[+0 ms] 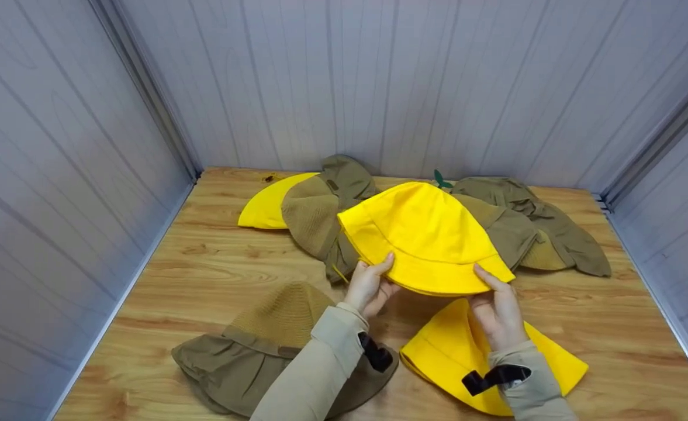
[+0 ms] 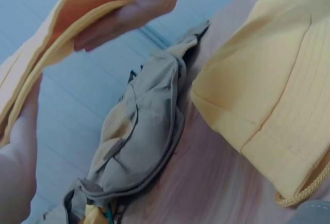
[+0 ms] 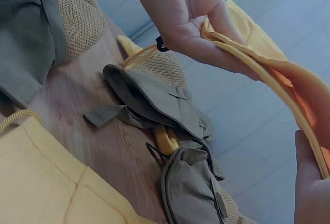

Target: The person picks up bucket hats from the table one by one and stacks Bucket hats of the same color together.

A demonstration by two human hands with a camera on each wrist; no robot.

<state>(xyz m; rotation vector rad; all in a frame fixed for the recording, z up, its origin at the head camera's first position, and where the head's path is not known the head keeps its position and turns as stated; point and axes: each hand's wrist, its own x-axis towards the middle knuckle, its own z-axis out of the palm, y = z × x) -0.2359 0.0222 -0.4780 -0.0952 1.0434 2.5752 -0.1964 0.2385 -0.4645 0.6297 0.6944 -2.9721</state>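
Observation:
A yellow bucket hat (image 1: 425, 234) is held up above the table, crown up and a little tilted. My left hand (image 1: 372, 287) pinches its brim at the left, thumb on top and fingers underneath. On the right, my right hand (image 1: 500, 310) grips the same brim in a like way. Both wrist views show the held hat's brim (image 2: 67, 33) edge-on with its inside partly visible. Below my right hand lies a second yellow hat (image 1: 443, 345), partly hidden by that forearm. Under my left forearm sits a tan knit hat with an olive brim (image 1: 232, 368).
Behind the held hat, tan-and-olive hats (image 1: 314, 216) overlap a yellow brim (image 1: 270, 204) at the back left. More olive hats (image 1: 571, 234) are heaped at the back right, near a small green leaf-shaped piece (image 1: 442, 180). Panelled walls (image 1: 355, 88) enclose the wooden table (image 1: 174, 263).

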